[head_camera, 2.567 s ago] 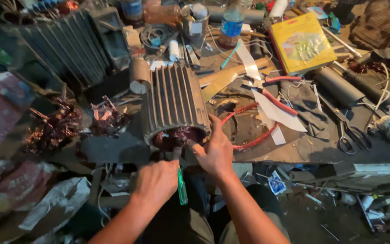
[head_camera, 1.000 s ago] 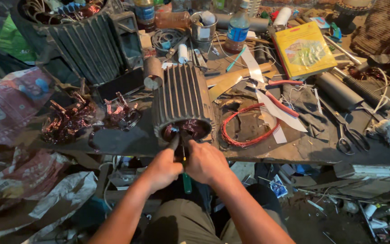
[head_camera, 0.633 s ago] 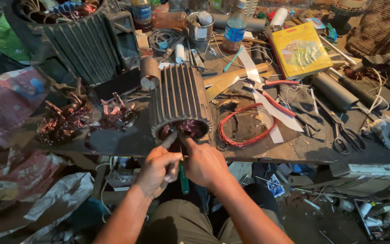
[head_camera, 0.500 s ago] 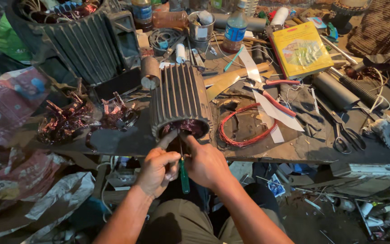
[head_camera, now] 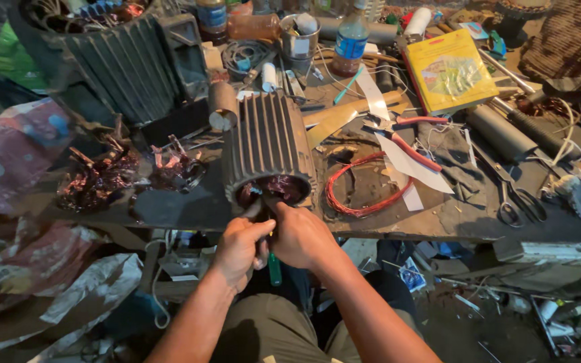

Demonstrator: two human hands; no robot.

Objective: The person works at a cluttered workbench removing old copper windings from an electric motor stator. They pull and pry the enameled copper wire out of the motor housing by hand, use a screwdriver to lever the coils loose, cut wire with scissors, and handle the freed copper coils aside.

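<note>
- The finned motor stator housing (head_camera: 267, 144) is lying on its side at the near edge of the workbench (head_camera: 398, 225), its open end facing you; it is looking like heavy, rigid cast metal, so you are best bracing it by the ribbed shell, not the bore.
- The copper windings (head_camera: 282, 188) inside that opening are looking thin and easily nicked, so keep the pressure light there.
- Your right hand (head_camera: 302, 236) is pressing close against the left, fingers curled at the housing's mouth.
- Your left hand (head_camera: 240, 250) is closing around the green-handled screwdriver (head_camera: 274, 267), its shaft angling up into the windings.
</note>
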